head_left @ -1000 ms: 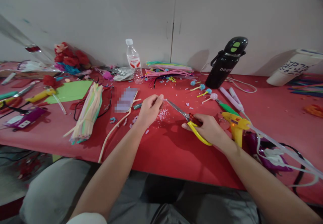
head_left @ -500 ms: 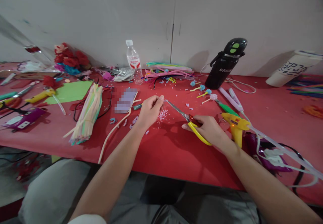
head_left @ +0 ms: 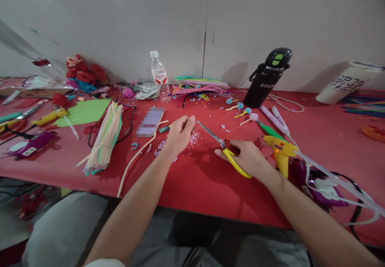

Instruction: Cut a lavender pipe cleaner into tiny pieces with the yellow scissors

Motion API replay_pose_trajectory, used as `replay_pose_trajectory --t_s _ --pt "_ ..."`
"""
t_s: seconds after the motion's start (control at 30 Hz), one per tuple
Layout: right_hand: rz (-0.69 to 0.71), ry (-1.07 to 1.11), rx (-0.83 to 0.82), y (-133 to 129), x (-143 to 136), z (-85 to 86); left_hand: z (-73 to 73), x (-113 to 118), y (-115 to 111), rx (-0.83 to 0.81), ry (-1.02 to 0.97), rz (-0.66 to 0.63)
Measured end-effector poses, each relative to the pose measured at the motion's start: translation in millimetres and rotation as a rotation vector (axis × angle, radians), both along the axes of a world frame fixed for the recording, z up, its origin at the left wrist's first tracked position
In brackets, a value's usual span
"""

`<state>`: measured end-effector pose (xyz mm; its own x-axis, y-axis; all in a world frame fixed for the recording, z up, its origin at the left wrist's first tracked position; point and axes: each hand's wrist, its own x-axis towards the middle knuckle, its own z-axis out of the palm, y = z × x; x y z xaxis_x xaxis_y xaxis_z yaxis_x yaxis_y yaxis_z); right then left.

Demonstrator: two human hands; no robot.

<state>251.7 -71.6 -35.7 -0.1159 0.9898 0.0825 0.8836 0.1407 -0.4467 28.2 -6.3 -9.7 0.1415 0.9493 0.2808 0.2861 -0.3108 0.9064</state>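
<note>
My right hand [head_left: 248,156] is closed around the handles of yellow-handled scissors [head_left: 221,140], whose blades point up and left toward my other hand. My left hand [head_left: 181,132] pinches with thumb and forefinger near the blade tips; what lies between the fingers is too small to make out. Below the fingertips, tiny pink clippings [head_left: 195,138] are scattered over the red tabletop [head_left: 195,183]. Left of that hand lie small lilac pieces [head_left: 161,144], a long cream pipe cleaner [head_left: 132,160] and a flat item blurred out [head_left: 150,122].
A bundle of pastel pipe cleaners [head_left: 105,138] lies left. A yellow glue gun [head_left: 281,150] stands right, near the black bottle [head_left: 267,78] and small pompom-topped stems [head_left: 254,117]. At the back are a plastic bottle [head_left: 160,76] and more pipe cleaners [head_left: 201,86]. A white cup [head_left: 345,82] leans far right.
The view has shifted slightly, so things sit a little lower in the frame. Both hands and the scissors hold nearly the same position.
</note>
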Motion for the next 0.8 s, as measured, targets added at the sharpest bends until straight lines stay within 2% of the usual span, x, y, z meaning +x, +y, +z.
replay_pose_trajectory --t_s 0.27,0.6,0.8 --pt "0.011 0.030 -0.023 1.2 -1.1 -0.1 -4.5 2.6 2.5 -0.049 -0.056 0.043" --pt "0.001 0.034 -0.031 2.2 -0.4 -1.1 -4.8 6.0 0.4 -0.090 -0.117 0.001" --pt "-0.019 -0.094 -0.012 0.5 -3.5 5.5 -4.9 6.9 0.5 -0.069 -0.095 -0.008"
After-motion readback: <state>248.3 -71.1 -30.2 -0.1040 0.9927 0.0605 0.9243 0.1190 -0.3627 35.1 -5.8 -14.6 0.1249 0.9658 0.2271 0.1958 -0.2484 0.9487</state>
